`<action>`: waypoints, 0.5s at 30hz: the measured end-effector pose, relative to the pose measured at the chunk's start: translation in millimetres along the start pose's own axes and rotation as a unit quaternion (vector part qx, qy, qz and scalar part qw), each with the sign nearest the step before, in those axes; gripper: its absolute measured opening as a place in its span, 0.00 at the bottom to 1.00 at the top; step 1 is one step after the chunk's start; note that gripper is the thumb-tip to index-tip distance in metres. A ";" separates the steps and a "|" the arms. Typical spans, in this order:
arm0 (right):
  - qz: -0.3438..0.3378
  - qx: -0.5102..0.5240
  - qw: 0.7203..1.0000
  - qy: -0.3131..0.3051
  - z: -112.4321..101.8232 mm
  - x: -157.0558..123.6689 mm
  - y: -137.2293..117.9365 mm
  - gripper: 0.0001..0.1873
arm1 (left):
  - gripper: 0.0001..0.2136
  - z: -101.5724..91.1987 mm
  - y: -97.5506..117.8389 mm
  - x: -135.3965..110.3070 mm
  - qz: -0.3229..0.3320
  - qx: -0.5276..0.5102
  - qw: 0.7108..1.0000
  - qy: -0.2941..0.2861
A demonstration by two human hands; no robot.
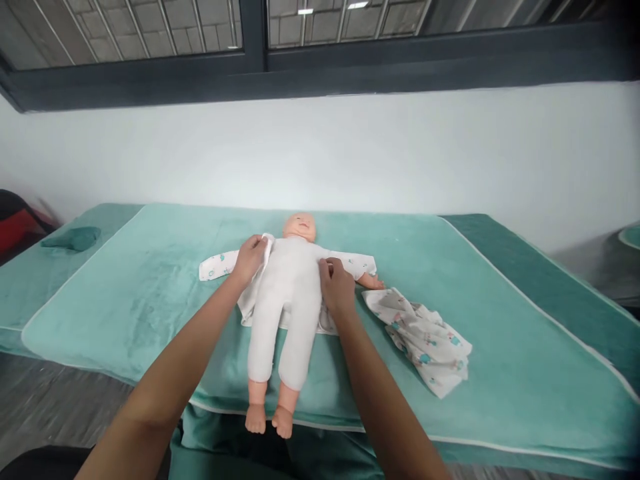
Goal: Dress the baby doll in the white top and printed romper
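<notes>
The step in hand seems to be drawing the shirt (248, 308) around the doll (295, 287). The left hand (250, 259) pinches its edge by the shoulder; the right hand (338, 285) has its fingers bunched at the other side, though I cannot tell whether they grip cloth. The next move probably calls for bringing that edge across the chest. The white-bodied doll lies face up on the green bed (500, 373), sleeves spread, bare feet past the near edge.

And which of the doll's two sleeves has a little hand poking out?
The sleeve on the right, near the person's right hand: the doll's hand sticks out of it. None shows at the sleeve on the left.
</notes>
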State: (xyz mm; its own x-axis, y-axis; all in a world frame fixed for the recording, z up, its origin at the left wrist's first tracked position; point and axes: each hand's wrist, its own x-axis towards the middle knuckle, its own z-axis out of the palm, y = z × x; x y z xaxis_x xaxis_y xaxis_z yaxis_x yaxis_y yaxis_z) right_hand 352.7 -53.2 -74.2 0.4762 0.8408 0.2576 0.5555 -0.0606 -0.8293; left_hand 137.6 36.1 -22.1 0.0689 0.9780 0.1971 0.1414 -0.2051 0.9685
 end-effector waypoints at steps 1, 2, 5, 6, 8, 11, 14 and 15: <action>0.018 0.025 1.000 -0.005 2.3 1.7 -4.1 0.19 | 0.13 2.9 2.6 3.9 0.002 0.008 1.000 -0.006; 0.035 0.054 0.998 -0.011 5.3 4.3 -9.2 0.18 | 0.13 4.9 5.0 8.1 0.005 0.016 1.000 -0.010; 0.044 0.131 0.989 -0.048 18.0 15.3 -24.4 0.17 | 0.12 5.1 13.1 20.2 0.013 0.042 0.999 -0.001; 0.032 0.145 0.987 -0.069 23.0 18.9 -27.8 0.17 | 0.12 3.1 17.1 22.8 0.008 0.050 0.999 0.007; 0.007 0.155 0.982 -0.110 32.4 24.3 -29.6 0.15 | 0.12 -4.5 28.6 23.0 -0.011 0.066 0.998 0.017; -0.002 0.155 0.980 -0.127 41.2 25.9 -20.3 0.13 | 0.11 -23.7 55.2 10.6 -0.083 0.058 0.993 -0.060; 0.005 0.175 0.978 -0.117 44.1 22.0 -8.2 0.12 | 0.15 -45.0 84.1 -7.7 -0.189 -0.020 0.958 -0.215; 0.004 0.180 0.977 -0.115 44.2 20.7 -5.9 0.11 | 0.18 -50.0 90.7 -12.4 -0.206 -0.045 0.947 -0.243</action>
State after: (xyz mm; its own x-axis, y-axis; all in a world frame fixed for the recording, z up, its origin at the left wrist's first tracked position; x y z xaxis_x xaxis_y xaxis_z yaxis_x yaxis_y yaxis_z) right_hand 329.1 -11.7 -85.9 0.2911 0.9422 0.1658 0.2560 0.0902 -0.9624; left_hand 100.1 7.3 70.9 0.4754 0.8362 -0.2735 0.1730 0.2160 0.9610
